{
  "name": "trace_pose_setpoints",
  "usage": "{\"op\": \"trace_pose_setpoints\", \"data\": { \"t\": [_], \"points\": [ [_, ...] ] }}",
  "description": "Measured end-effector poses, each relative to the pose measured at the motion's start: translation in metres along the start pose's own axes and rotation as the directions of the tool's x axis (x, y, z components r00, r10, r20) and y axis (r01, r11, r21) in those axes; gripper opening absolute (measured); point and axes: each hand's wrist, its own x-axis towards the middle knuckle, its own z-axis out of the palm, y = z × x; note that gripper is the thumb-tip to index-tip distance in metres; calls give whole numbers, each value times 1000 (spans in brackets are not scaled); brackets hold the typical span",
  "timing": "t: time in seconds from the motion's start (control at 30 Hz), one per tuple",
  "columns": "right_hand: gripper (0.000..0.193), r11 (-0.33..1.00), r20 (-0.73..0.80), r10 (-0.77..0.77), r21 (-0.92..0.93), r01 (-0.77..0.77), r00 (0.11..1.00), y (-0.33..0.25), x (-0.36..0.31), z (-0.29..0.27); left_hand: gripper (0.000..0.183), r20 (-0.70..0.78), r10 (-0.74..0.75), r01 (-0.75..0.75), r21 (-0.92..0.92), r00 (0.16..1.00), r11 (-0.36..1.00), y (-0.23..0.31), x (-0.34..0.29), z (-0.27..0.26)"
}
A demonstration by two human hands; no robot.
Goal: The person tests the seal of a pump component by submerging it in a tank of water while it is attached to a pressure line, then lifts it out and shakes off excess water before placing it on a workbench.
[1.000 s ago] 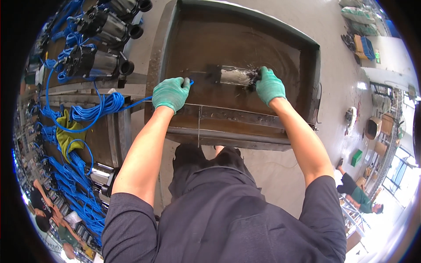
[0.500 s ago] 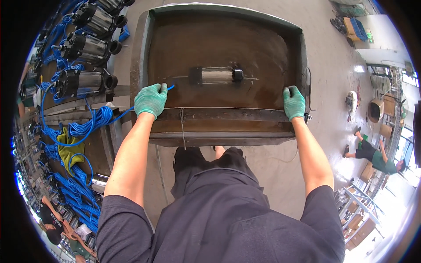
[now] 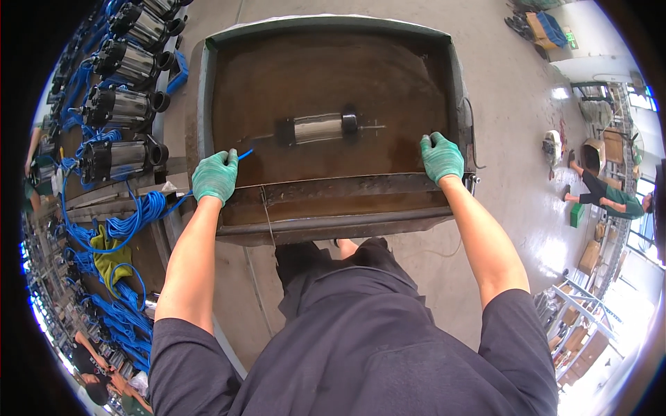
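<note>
A metal tank (image 3: pixel 326 21) holds brownish liquid. In it lies a cylindrical pump (image 3: pixel 318 129) with a silvery body and black ends, blurred by the liquid. My left hand (image 3: pixel 216 177), in a green glove, is closed at the tank's front left side. A blue cable (image 3: pixel 244 154) comes out past its thumb toward the pump; the part under the fingers is hidden. My right hand (image 3: pixel 442 159), gloved alike, is curled at the front right side, its fingertips hidden beneath it. Between the hands a dark metal crossbar (image 3: pixel 333 188) spans the tank's front.
At the left stand several similar pumps (image 3: pixel 114 161) with coiled blue cable (image 3: pixel 135 218) and a yellow-green cloth (image 3: pixel 111 256). A person (image 3: pixel 610 197) is on the right, near shelves and boxes (image 3: pixel 590 256). Other people show at the lower left.
My view has shifted, so the tank and both hands appear farther left. Both hands keep their places at the tank's front. The person on the right has moved.
</note>
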Motion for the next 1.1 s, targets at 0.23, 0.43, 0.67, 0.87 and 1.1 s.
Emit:
{"op": "trace_pose_setpoints", "data": {
  "t": [0.23,0.43,0.67,0.87,1.1],
  "points": [
    [39,1000,-29,7,5,-6,1000,-1,-2,3,47,-40,34,-34,7,999,999,-3,1,-1],
    [46,997,50,-20,-67,24,999,-3,2,-5,51,-97,89,-91,-16,991,996,-3,1,4],
    [37,997,81,16,78,-22,997,1,-4,-15,44,-203,156,-182,-112,967,977,-22,12,29],
    [38,994,113,38,102,-50,993,4,-4,-18,45,-202,134,-158,-106,970,982,-10,6,24],
    [42,999,38,-27,27,26,999,-6,-2,-18,48,-158,98,-106,-38,983,994,-13,1,13]
  ]
}}
